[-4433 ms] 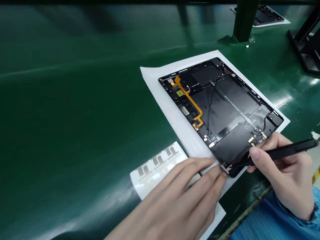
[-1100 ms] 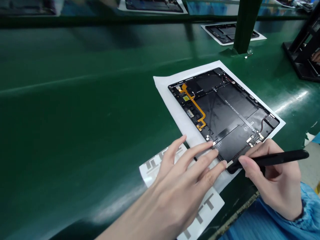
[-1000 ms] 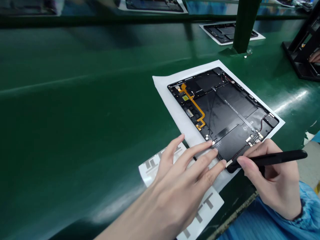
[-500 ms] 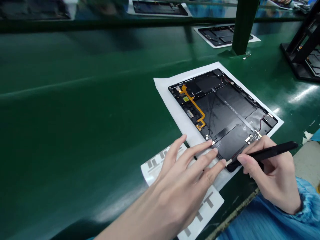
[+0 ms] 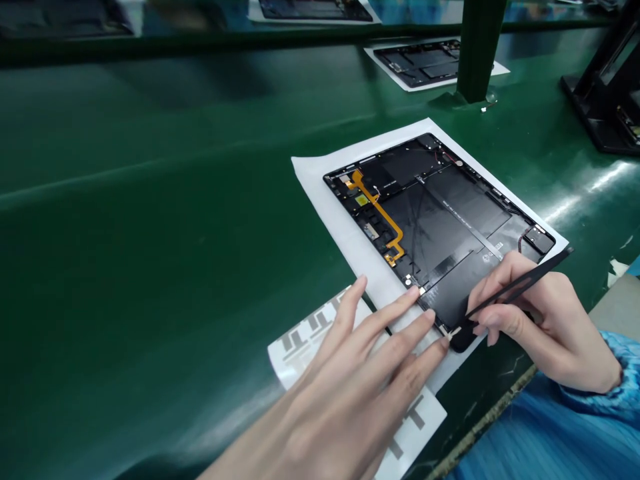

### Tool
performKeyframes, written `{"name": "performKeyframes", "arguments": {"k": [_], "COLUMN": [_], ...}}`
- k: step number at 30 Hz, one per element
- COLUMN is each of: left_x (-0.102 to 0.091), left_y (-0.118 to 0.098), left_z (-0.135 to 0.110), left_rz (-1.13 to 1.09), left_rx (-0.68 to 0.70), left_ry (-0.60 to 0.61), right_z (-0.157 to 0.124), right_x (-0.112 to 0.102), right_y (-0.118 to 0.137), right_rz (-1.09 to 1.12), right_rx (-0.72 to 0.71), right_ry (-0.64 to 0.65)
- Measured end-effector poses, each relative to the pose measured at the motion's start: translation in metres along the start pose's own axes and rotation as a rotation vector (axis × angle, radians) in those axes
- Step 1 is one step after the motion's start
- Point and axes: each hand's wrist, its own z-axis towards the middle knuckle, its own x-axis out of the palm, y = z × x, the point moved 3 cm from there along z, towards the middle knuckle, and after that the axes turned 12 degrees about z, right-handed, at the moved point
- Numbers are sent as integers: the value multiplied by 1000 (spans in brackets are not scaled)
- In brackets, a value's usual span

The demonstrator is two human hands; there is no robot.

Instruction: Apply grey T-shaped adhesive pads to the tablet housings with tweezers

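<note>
An opened black tablet [image 5: 450,220], its inner parts facing up, lies on a white sheet [image 5: 320,193]. An orange ribbon cable [image 5: 383,217] runs along its left side. My left hand [image 5: 360,373] is spread flat, fingertips on the tablet's near-left edge and palm over a sheet of grey T-shaped stickers [image 5: 420,427]. Black tweezers [image 5: 525,283] are pinched in my right hand [image 5: 540,320] over the tablet's near corner. A small pale strip [image 5: 454,333] sticks up at that corner, beside my left fingertips. Whether the tweezer tips touch it I cannot tell.
Another opened tablet [image 5: 420,63] lies on white paper at the back, behind a green post [image 5: 480,53]. A black stand [image 5: 595,100] is at the far right. A raised green ledge [image 5: 200,45] crosses the back of the green bench [image 5: 150,233].
My right hand has turned the tweezers and drawn their tips slightly away from the corner. The pale strip now sticks up there. My left hand stays on the edge; the view has shifted slightly.
</note>
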Motion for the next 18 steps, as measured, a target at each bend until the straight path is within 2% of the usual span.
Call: {"name": "performKeyframes", "arguments": {"k": [5, 13, 15, 18], "left_x": [5, 7, 5, 2], "left_y": [1, -2, -5, -10], "left_z": [-4, -4, -2, 1], "left_rz": [75, 71, 56, 16], "left_rx": [126, 90, 61, -22], "left_ry": [-22, -39, -41, 8], "right_z": [2, 5, 2, -3], "right_x": [1, 5, 4, -1], "right_y": [2, 7, 6, 1], "right_rz": [-47, -160, -95, 43], "right_rx": [12, -65, -37, 45], "right_ry": [16, 46, 0, -170]}}
